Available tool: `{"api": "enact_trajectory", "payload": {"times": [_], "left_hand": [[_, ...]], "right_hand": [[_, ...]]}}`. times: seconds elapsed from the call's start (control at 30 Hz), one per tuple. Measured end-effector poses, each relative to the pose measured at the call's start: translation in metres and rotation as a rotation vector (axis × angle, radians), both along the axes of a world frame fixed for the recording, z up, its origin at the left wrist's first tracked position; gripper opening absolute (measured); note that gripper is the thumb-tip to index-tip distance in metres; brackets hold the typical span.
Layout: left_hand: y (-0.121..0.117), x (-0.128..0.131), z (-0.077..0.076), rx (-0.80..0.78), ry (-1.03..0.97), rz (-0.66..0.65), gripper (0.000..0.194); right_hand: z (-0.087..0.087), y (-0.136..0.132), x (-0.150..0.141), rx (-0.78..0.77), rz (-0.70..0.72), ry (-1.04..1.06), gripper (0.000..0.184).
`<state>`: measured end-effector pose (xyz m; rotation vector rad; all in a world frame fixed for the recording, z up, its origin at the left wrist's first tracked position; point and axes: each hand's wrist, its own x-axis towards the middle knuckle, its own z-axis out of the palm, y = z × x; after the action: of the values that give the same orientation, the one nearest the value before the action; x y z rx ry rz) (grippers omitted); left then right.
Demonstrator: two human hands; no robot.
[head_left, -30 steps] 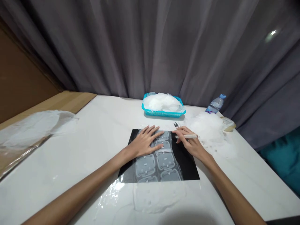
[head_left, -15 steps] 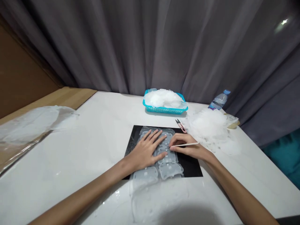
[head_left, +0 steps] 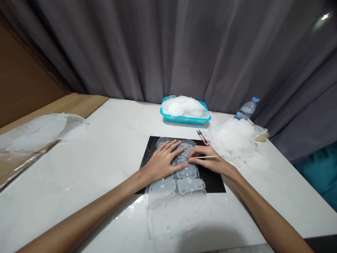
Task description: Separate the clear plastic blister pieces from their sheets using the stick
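A translucent sheet of moulded rounded-rectangle pieces (head_left: 187,186) lies partly on a black mat (head_left: 214,182) and runs off its near edge onto the table. My left hand (head_left: 163,161) rests flat on the sheet, fingers spread. Pinched in my right hand (head_left: 207,158) is a thin white stick (head_left: 206,157); its tip touches or hovers just over the sheet, close to my left thumb and forefinger. Whether the tip makes contact I cannot tell. Pink-handled thread snips (head_left: 202,137) lie at the mat's far right edge.
Behind the mat stands a turquoise basket (head_left: 185,120) heaped with white translucent pieces. On the right are a pile of white translucent scraps (head_left: 234,137) and a water bottle (head_left: 246,109). Plastic film (head_left: 39,131) lies over cardboard (head_left: 79,105) on the left. A grey curtain hangs behind.
My right hand and the stick have shifted slightly left, nearer my left hand. The whole scene sits a little higher in view. My left hand keeps its place on the sheet.
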<state>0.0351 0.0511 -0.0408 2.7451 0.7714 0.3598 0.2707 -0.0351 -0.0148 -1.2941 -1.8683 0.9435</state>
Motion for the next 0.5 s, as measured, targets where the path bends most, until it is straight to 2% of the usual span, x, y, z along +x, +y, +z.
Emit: {"api": "enact_trajectory", "payload": {"times": [0.27, 0.5], "left_hand": [[0.0006, -0.0007, -0.0024, 0.003, -0.014, 0.007, 0.077], [0.0001, -0.0009, -0.0017, 0.007, 0.008, 0.012, 0.077]], "right_hand": [[0.0014, -0.0018, 0.001, 0.019, 0.014, 0.001, 0.025], [-0.0004, -0.0032, -0.0025, 0.079, 0.017, -0.088, 0.025]]}}
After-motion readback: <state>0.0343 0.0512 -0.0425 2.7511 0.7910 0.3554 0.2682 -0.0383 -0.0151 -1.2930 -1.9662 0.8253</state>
